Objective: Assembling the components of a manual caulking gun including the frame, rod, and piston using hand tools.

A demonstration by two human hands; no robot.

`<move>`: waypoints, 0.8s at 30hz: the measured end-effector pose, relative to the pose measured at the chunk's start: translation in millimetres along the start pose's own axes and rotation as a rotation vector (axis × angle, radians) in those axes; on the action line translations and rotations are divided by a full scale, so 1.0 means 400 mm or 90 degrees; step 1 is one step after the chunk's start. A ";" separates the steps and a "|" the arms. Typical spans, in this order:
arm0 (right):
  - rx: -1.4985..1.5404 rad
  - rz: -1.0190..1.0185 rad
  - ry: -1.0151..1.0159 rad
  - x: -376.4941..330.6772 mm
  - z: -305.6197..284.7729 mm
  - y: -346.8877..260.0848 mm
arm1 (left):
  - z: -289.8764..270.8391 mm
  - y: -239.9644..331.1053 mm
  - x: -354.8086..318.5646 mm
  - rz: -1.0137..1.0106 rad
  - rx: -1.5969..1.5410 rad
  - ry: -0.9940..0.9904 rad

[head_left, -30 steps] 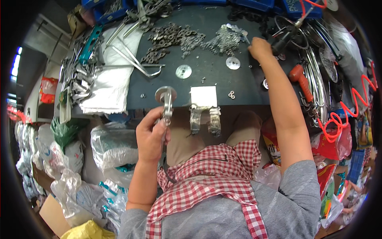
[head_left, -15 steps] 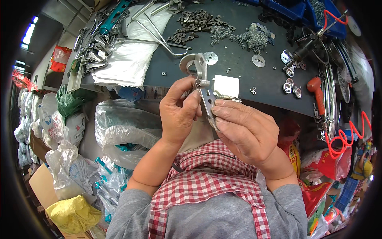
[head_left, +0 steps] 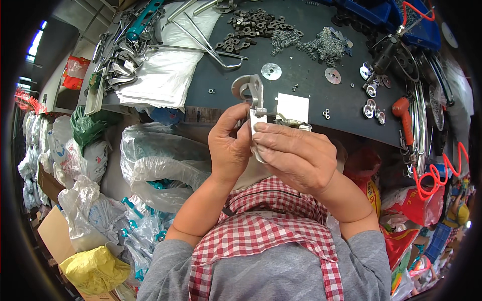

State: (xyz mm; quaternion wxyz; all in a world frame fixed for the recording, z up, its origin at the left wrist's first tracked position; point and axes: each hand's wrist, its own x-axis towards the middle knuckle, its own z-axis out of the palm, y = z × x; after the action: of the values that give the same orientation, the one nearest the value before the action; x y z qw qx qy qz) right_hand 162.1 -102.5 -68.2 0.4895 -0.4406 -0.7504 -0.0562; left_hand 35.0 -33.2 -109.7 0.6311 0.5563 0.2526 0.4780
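In front of my chest, near the bench edge, both hands hold a grey metal lever part (head_left: 256, 93) with a ring-like disc at its upper end. My left hand (head_left: 231, 143) is closed around its left side, thumb and fingers pinching it. My right hand (head_left: 298, 155) grips the flat, bright lower plate (head_left: 257, 119) between thumb and straight fingers. The palm side of both hands and part of the piece are hidden. Just beyond the right hand a white square block (head_left: 292, 108) sits at the bench edge.
On the dark bench (head_left: 241, 108) lie dark metal pieces (head_left: 256, 25), springs (head_left: 324, 47), perforated discs (head_left: 271, 71) and small cups (head_left: 371, 108). Levers (head_left: 120, 70) and white sheets (head_left: 155, 85) are at left. A red-handled tool (head_left: 401, 118) and coiled red hose (head_left: 429, 183) stand right.
The metal part has turned, its lower plate now more upright and catching light. Both hands sit closer together; the right has moved left. The bench view has shifted slightly.
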 end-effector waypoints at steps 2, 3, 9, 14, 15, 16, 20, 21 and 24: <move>0.049 0.003 0.016 -0.008 0.002 0.012 | -0.010 0.007 0.003 -0.126 -0.037 -0.004; 0.054 0.004 0.013 -0.009 0.002 0.012 | -0.013 0.009 0.003 -0.128 -0.037 0.001; -0.049 -0.046 -0.001 -0.011 0.027 0.031 | -0.028 0.005 0.003 -0.193 -0.111 -0.021; -0.126 -0.120 -0.007 -0.011 0.063 0.107 | 0.002 0.041 0.011 -0.330 -0.272 0.027; -0.123 -0.110 -0.007 -0.011 0.070 0.117 | 0.005 0.045 0.011 -0.367 -0.304 0.046; -0.107 -0.077 -0.019 -0.011 0.073 0.126 | -0.006 0.046 0.003 -0.373 -0.304 -0.019; -0.053 -0.052 -0.078 -0.021 0.109 0.129 | -0.068 -0.003 -0.022 -0.359 -0.277 -0.067; -0.051 -0.054 -0.078 -0.011 0.110 0.134 | -0.095 -0.013 -0.030 -0.357 -0.277 -0.065; 0.086 -0.194 -0.131 0.018 0.100 0.217 | -0.159 -0.014 -0.040 -0.351 -0.256 -0.063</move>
State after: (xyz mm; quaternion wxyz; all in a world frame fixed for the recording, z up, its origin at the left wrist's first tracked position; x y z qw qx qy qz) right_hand 196.0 -25.1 -113.2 0.4249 -0.2912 -0.8565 -0.0338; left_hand -23.9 -17.6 -134.5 0.8450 0.3538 0.2631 0.3025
